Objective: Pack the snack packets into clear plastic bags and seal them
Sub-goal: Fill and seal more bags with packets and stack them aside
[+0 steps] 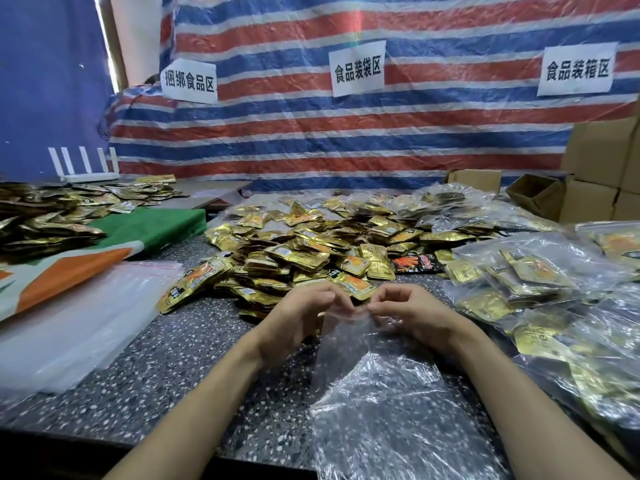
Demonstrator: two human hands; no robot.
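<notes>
Packet heap (pixel 304 251) beyond empty clear bag (pixel 381 393)

On the red, white and blue striped plastic tarpaulin (pixel 450 126), the left white rectangular paper sign (pixel 189 80) reads 捆绑食品区, the middle sign (pixel 357 68) 食品装袋区, the right sign (pixel 577 68) 食品装箱区.
</notes>
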